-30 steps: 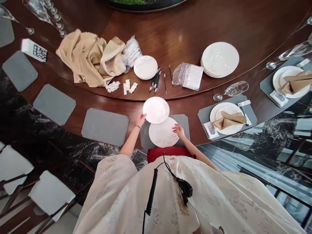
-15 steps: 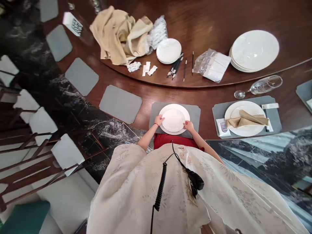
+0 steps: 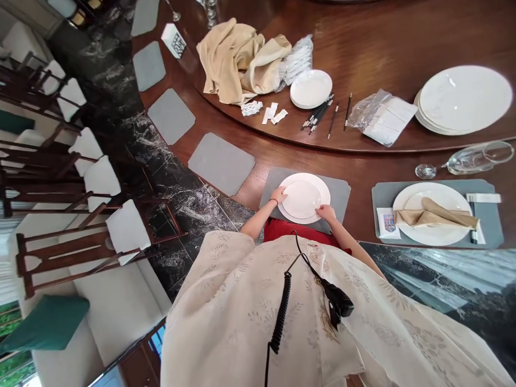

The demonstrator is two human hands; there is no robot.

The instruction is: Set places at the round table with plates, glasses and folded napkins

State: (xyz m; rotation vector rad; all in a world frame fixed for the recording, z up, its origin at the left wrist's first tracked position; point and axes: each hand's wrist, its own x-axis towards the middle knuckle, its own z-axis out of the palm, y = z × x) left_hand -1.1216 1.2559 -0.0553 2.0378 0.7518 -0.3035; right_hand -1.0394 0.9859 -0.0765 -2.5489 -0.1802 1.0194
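Note:
A small white plate (image 3: 301, 201) lies on a larger white plate (image 3: 318, 180), on a grey placemat (image 3: 341, 193) at the table's front edge. My left hand (image 3: 279, 195) has its fingers closed at the left rim of the small plate, with a red string on the wrist. At the lower right rim, my right hand (image 3: 325, 212) pinches the same plate. Its fingertips are small in the view, and part of the grip is hidden.
To the right, a placemat (image 3: 497, 215) bears plates, a folded tan napkin (image 3: 439, 216) and a packet (image 3: 389, 223); stemware (image 3: 471, 161) lies behind. Farther back are a plate stack (image 3: 465, 99), chopsticks (image 3: 320, 114), small plates (image 3: 311, 88) and tan cloth (image 3: 237, 59). Chairs (image 3: 124, 226) stand left.
The view has turned left, so the table things appear farther right. Both hands stay at the small plate's rim, and the plates still lie on the placemat.

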